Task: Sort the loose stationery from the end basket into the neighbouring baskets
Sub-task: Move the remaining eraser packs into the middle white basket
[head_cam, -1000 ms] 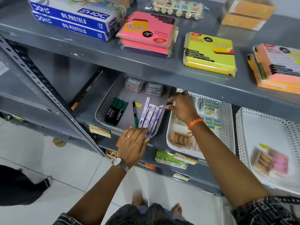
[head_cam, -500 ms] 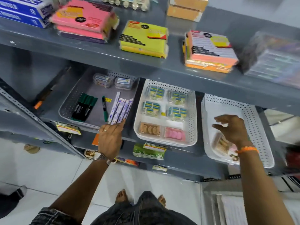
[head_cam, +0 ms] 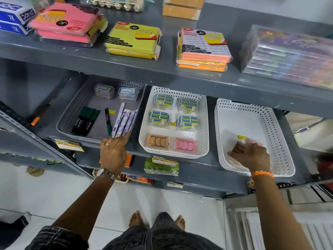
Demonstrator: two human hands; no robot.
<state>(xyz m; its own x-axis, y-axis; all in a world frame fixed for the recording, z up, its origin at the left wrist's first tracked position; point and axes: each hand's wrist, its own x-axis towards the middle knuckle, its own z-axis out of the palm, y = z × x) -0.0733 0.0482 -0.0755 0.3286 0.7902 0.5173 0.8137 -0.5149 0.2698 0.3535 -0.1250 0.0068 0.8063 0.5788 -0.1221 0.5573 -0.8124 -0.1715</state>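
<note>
Three baskets stand side by side on the middle shelf. My right hand (head_cam: 249, 155) is inside the right white basket (head_cam: 281, 141), fingers closing over a blurred brown and pink eraser pack (head_cam: 237, 147) near its front. The middle white basket (head_cam: 204, 123) holds several blue-yellow eraser packs (head_cam: 163, 101), an orange eraser pack (head_cam: 157, 141) and a pink eraser pack (head_cam: 185, 145). My left hand (head_cam: 113, 152) rests on the front rim of the grey basket (head_cam: 72, 112), fingertips touching the white-blue pen packets (head_cam: 124, 120). Green markers (head_cam: 86, 120) lie there too.
The upper shelf (head_cam: 162, 71) overhangs the baskets and carries sticky-note packs (head_cam: 132, 40), oil pastel boxes (head_cam: 14, 17) and a clear-wrapped stack (head_cam: 288, 53). Two small clear boxes (head_cam: 115, 91) sit at the grey basket's back. A lower shelf holds more stock. My bare feet stand on white floor tiles.
The view swung right. My right hand left the middle basket, crossed to the right white basket and came down onto the pack there. My left hand stayed at the grey basket's front.
</note>
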